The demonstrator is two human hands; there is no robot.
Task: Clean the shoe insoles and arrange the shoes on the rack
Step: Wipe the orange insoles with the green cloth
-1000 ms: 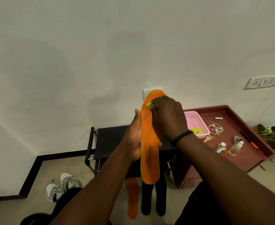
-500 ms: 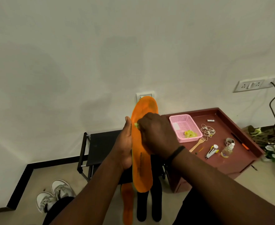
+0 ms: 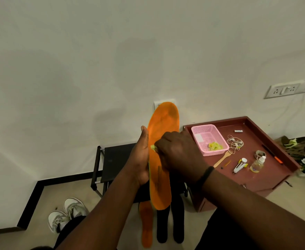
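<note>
An orange insole (image 3: 163,121) stands upright in front of me. My left hand (image 3: 140,159) grips its left edge at mid-length, thumb pointing up. My right hand (image 3: 179,152) presses a small yellow-green cloth (image 3: 153,147) against the insole's face; most of the cloth is hidden under the fingers. A second orange insole (image 3: 146,225) lies on the floor beside a pair of black shoes (image 3: 169,224). A pair of white sneakers (image 3: 67,215) sits on the floor at the lower left. The black shoe rack (image 3: 112,159) stands against the wall behind my hands.
A maroon side table (image 3: 281,170) stands at the right with a pink basket (image 3: 196,130), a wooden fork (image 3: 222,157), a small bottle (image 3: 258,164), earphones and small items. A wall socket (image 3: 285,90) with a black cable is above it. Flowers sit at the far right.
My right hand with the cloth has slid down the insole from near its top to its middle. The view has shifted, so the table and rack sit lower left than before.
</note>
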